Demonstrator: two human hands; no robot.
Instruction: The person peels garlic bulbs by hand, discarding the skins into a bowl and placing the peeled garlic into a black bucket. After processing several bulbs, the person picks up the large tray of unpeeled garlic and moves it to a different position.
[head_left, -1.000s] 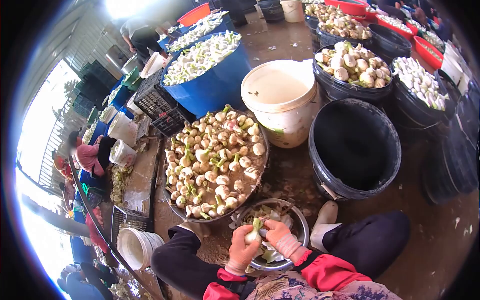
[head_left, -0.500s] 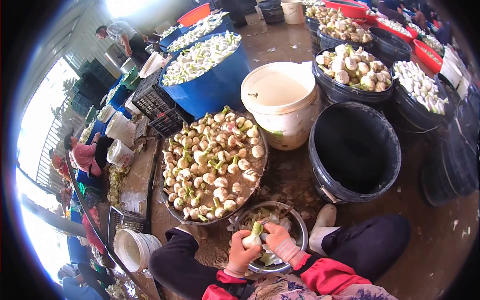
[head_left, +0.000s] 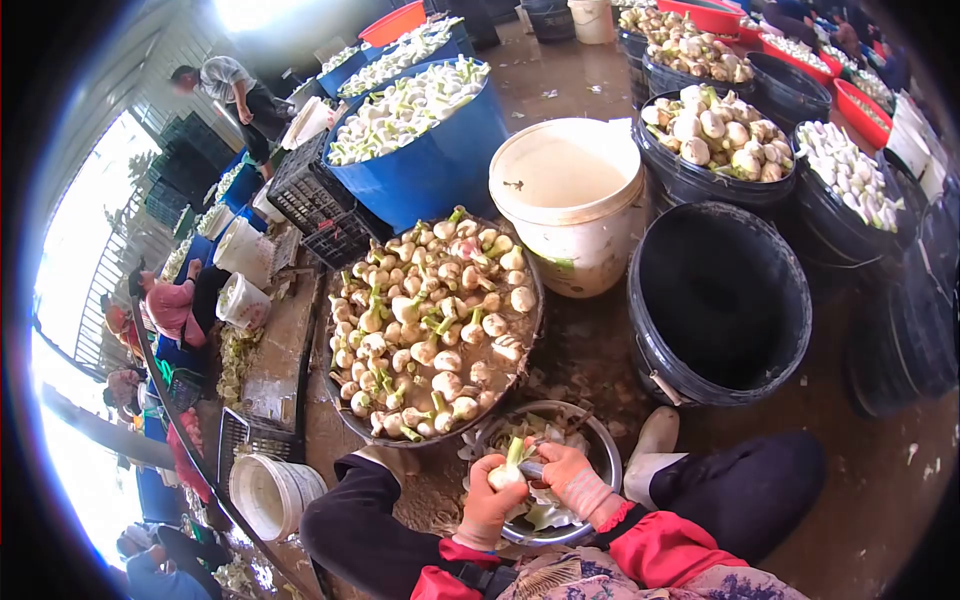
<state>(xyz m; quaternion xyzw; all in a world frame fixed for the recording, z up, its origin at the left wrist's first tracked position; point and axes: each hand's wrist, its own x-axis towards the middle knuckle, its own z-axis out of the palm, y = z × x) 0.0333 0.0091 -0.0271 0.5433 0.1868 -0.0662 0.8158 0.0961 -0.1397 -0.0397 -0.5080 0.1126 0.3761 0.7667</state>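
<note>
My left hand [head_left: 488, 508], in an orange glove, holds a white garlic bulb [head_left: 507, 474] with a green stem pointing up. My gloved right hand [head_left: 574, 482] is closed around a small tool, probably a knife [head_left: 533, 469], whose metal part touches the bulb near its stem. Both hands are over a metal bowl [head_left: 609, 455] with pale peelings [head_left: 548, 515] inside. Just beyond the bowl, a wide round tub [head_left: 541, 335] holds many garlic bulbs [head_left: 425, 320] with roots and short stems.
A white bucket [head_left: 570, 210] and a black bucket [head_left: 650, 345] stand ahead on the right. A blue tub [head_left: 430, 165] of peeled garlic is beyond. Black crates [head_left: 310, 190] stand left of it. Co-workers [head_left: 172, 305] sit at the left; another person [head_left: 235, 85] bends over farther back.
The view has shifted slightly, moving the buckets a little right. My right hand and the tool have turned slightly at the bulb's stem. The person at the back has shifted posture.
</note>
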